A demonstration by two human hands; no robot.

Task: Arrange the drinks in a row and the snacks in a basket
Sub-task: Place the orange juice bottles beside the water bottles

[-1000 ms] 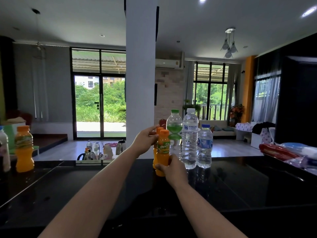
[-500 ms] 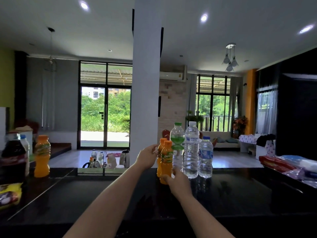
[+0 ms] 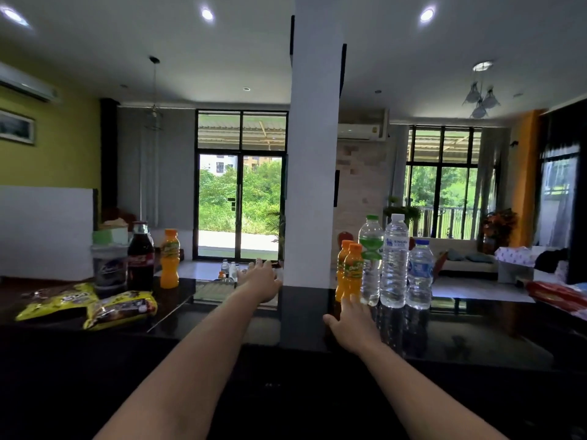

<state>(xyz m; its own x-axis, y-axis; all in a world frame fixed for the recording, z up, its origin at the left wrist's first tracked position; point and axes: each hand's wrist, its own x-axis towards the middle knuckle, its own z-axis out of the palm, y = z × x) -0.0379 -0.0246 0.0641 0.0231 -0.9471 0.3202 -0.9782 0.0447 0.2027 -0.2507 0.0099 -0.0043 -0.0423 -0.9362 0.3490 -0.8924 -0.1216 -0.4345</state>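
**Bottles lined up on a glossy black counter**

While both bare arms stretch out over the black counter (image 3: pixel 222 354), the left hand (image 3: pixel 261 282) floats empty with its fingers spread, and the right hand (image 3: pixel 352 325) lies loosely open, fingertips touching the base of the nearer orange juice bottle (image 3: pixel 353 274). Just beyond the right hand, a second orange bottle (image 3: pixel 342 265), a green-labelled bottle (image 3: pixel 370 258), a tall water bottle (image 3: pixel 395 262) and a small water bottle (image 3: pixel 420 274) stand upright in a tight row. Well to the left of the left hand stand a cola bottle (image 3: pixel 140 257) and a lone orange juice bottle (image 3: pixel 170 258), with two yellow snack bags (image 3: pixel 120 308) lying flat nearer the camera. The polished top mirrors the bottles. A white pillar (image 3: pixel 313 154) rises beyond the hands, glass doors (image 3: pixel 239 204) behind it showing greenery.
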